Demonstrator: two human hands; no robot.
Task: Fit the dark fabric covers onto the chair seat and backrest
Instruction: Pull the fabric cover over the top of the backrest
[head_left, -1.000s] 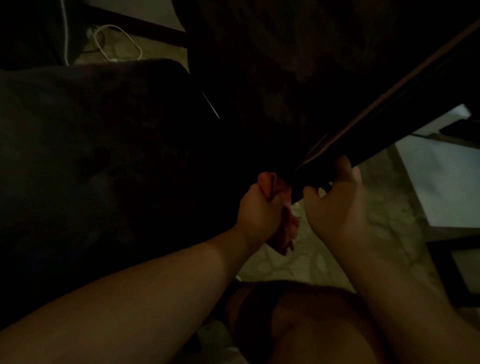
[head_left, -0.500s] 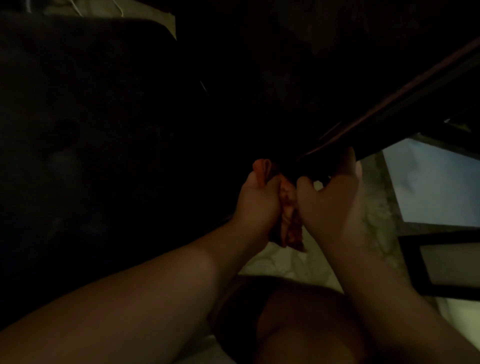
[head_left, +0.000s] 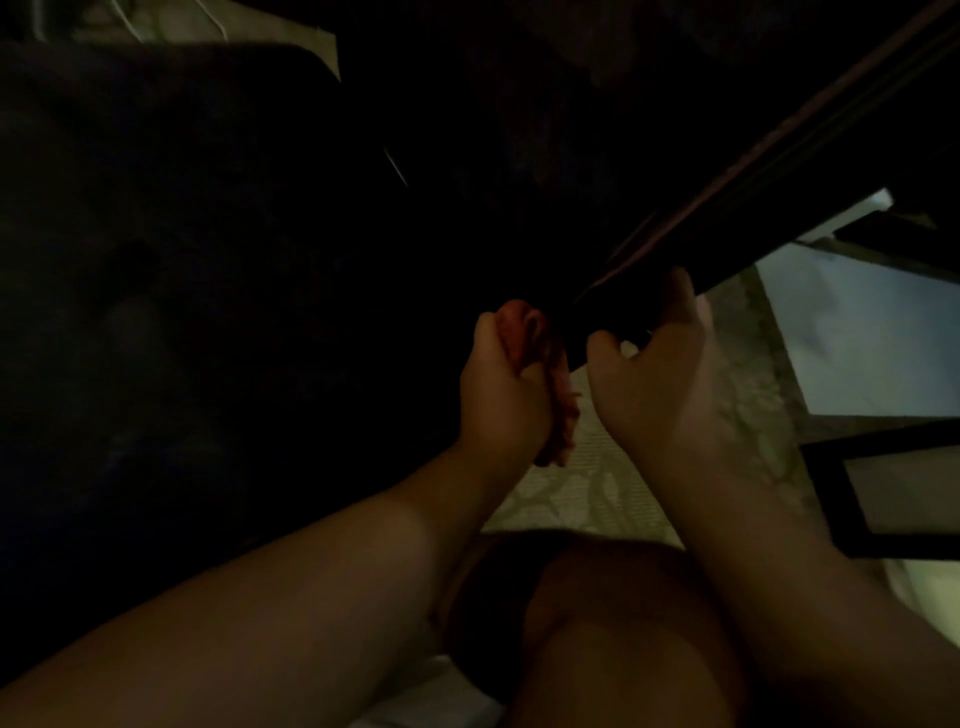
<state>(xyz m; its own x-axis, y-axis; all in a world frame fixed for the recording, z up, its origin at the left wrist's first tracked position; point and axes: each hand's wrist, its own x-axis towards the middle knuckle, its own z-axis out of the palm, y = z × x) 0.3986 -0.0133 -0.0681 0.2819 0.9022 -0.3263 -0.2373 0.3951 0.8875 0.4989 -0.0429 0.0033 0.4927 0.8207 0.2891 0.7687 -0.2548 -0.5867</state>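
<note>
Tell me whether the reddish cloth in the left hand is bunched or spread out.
Bunched. The left hand grips the reddish cloth in a crumpled wad, ends sticking out above and below the fist.

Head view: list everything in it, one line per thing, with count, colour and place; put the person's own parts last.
cover: one, dark, fills the left and centre, reaching to both hands
rail: one, dark brown with grooves, runs from upper right down to the right hand
strip: one, reddish-orange, hangs from the left fist
floor: one, pale with a faint pattern, below and between the hands
cable: one, white, top left edge
frame: one, black, right edge; what it belongs to is unclear
left hand: one, centre, grips the strip
right hand: one, centre right, grips the dark cover edge at the rail's lower end
knee: one, bottom centre
</note>
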